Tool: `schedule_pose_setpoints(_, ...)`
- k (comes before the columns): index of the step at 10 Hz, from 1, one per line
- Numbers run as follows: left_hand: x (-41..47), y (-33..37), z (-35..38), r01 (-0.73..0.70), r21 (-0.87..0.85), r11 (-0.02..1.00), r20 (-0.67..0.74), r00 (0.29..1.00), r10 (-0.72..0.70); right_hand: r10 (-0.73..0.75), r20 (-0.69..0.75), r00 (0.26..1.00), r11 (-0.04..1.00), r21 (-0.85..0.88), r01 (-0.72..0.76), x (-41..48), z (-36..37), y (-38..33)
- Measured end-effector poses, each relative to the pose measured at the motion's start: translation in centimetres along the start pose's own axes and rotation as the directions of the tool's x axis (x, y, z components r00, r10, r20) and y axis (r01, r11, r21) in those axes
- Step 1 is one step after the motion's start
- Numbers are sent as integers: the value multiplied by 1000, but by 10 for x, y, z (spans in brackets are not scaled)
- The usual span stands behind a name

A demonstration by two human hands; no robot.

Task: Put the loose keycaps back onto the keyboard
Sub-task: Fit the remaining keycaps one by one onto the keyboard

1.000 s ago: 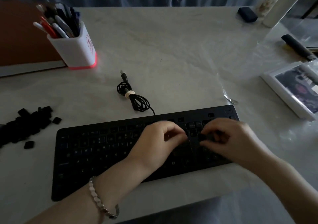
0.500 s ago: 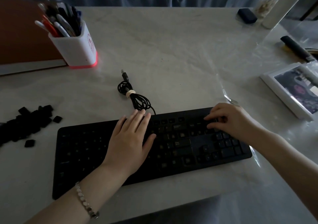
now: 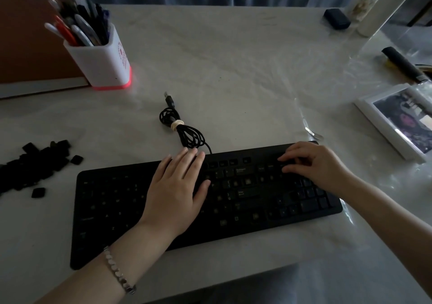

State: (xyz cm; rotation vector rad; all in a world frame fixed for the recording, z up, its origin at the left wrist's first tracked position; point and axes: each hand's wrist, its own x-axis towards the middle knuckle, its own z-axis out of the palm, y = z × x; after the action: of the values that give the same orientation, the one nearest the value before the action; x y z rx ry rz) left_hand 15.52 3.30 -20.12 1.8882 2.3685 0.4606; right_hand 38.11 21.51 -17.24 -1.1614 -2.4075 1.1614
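Observation:
The black keyboard point(image 3: 117, 210) lies across the near part of the pale table, with many bare key sockets on its left half. My left hand point(image 3: 177, 191) rests flat on the keyboard's middle, fingers straight and reaching its top edge. Over the keyboard's upper right corner is my right hand point(image 3: 318, 163), fingers curled; thumb and forefinger pinch a small black keycap against the top rows. A pile of loose black keycaps point(image 3: 35, 166) lies on the table left of the keyboard.
The keyboard's coiled cable point(image 3: 184, 130) lies just behind it. A white pen holder point(image 3: 100, 63) stands at the back left. To the right are a white framed box point(image 3: 397, 121) and a black-handled tool point(image 3: 402, 63). A small dark case point(image 3: 336, 18) lies at the back right.
My left hand opened from a curl and laid itself flat on the keyboard's middle. My right hand moved from the centre keys up to the keyboard's top right corner. The last half second shows almost no movement.

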Motion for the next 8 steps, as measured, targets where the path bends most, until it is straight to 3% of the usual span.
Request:
schedule_pose_setpoints(2,0,1,0,0,3,1000,-1,1000,0,-24,-7,1000,1000,-8,24,1,1,1)
schedule_pose_setpoints(4,0,1,0,3,1,1000,-3,1000,-3,-26,-34,999,990,-138,21,0,3,0)
schedule_pose_setpoints(5,0,0,0,-3,0,1000,-12,1000,3,-234,-171,957,932,-318,171,-12,16,2)
schedule_pose_setpoints(6,0,0,2,-6,-4,1000,-28,1000,6,-402,-249,881,818,-530,223,-29,32,5)
schedule_pose_setpoints(8,0,-1,2,-3,-8,1000,-24,1000,3,-441,-270,856,777,-593,213,-35,36,11)
